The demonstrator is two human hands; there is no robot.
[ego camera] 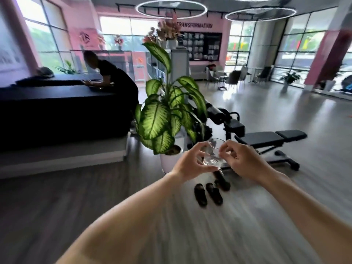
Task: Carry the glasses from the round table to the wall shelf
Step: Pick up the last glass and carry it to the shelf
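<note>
A clear drinking glass (213, 153) is held in front of me at chest height, tilted slightly. My left hand (187, 164) grips it from the left, thumb under its base and fingers around the side. My right hand (242, 160) touches the glass's right rim with pinched fingertips. Both forearms reach out from the bottom of the view. No round table or wall shelf can be made out with certainty.
A tall potted plant (167, 119) in a white pot stands just ahead. A black weight bench (266, 139) is to the right, dark slippers (208, 193) lie on the floor, and a person (110, 75) leans on a long black counter (57, 107) at left. Chairs stand far back right.
</note>
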